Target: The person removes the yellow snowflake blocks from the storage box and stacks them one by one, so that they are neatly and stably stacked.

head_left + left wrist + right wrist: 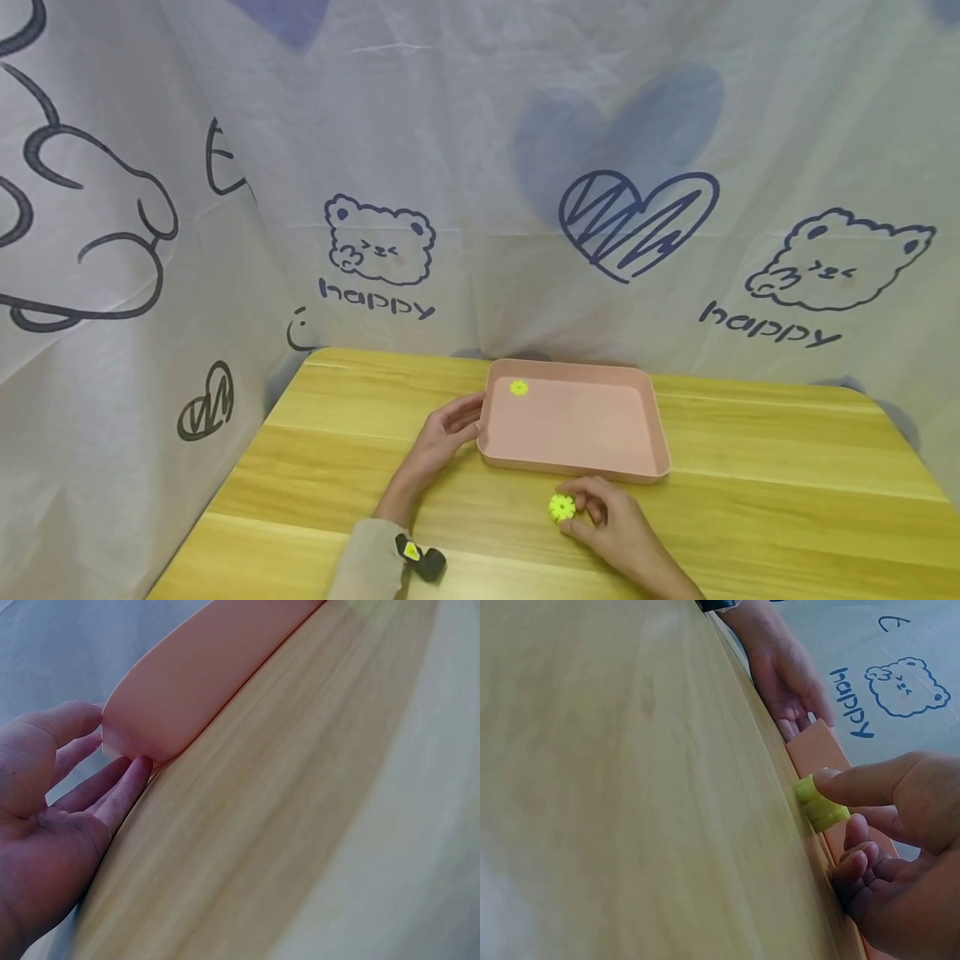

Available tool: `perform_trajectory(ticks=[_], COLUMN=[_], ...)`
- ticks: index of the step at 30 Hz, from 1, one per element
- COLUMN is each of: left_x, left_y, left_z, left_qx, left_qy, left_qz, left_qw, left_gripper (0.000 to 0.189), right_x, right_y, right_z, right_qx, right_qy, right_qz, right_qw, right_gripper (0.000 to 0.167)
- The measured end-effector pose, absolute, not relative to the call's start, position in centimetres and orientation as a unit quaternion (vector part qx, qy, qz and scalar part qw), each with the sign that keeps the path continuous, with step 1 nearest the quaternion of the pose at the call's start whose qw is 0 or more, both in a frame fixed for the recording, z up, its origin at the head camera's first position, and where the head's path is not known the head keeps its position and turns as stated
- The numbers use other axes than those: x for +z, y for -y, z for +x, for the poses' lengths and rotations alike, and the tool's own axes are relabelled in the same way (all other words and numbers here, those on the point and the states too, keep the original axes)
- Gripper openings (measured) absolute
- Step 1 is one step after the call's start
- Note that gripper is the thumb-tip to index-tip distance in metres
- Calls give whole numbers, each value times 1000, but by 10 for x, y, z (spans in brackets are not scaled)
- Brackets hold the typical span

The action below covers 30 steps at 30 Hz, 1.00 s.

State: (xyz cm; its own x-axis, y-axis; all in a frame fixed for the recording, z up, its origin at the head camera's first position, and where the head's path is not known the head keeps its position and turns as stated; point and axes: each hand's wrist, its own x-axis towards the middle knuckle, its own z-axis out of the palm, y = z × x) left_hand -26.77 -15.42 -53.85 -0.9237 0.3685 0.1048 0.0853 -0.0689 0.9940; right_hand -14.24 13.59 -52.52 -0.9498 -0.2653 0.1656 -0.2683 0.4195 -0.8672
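Note:
A pink rectangular tray (577,421) with low walls sits toward the table's back edge. One yellow-green snowflake disc (519,387) lies in its back left corner. My left hand (448,429) touches the tray's left side; in the left wrist view its extended fingers (129,787) and thumb meet the end wall (169,690). In front of the tray, my right hand (611,521) pinches yellow-green notched snowflake discs (562,507) between thumb and forefinger. The right wrist view shows these discs (821,804) from the side, as a short layered stack, with the other fingers curled behind.
The tray stands on a light wood-grain table (787,450). A pale printed cloth (480,275) with hearts and bear drawings hangs behind the table and along its left side. A small black device (423,560) is strapped on the left wrist over a beige sleeve (367,558).

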Motion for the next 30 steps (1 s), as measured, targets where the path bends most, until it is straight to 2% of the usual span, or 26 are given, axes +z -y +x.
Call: perform_trajectory(ticks=[8,15,22,30], left_x=[-537,-540,-540,-541], left_y=[156,156,155,154], left_z=[-268,-268,-267,-268], left_qx=[712,713,716,717], left_qy=[-676,-674,-668,-668], left_qz=[162,164,176,176], left_qw=[99,103,101,99], left_gripper=[51,51,51,51], right_x=[-522,-496,-471,-464], right_y=[-138,-143,-139,-124], right_z=[-144,-154,-183,-223], right_qx=[535,545,531,492], right_qy=[827,816,832,852], right_qz=[174,191,153,166], right_qw=[9,19,47,71], right_gripper=[36,26,20,22])
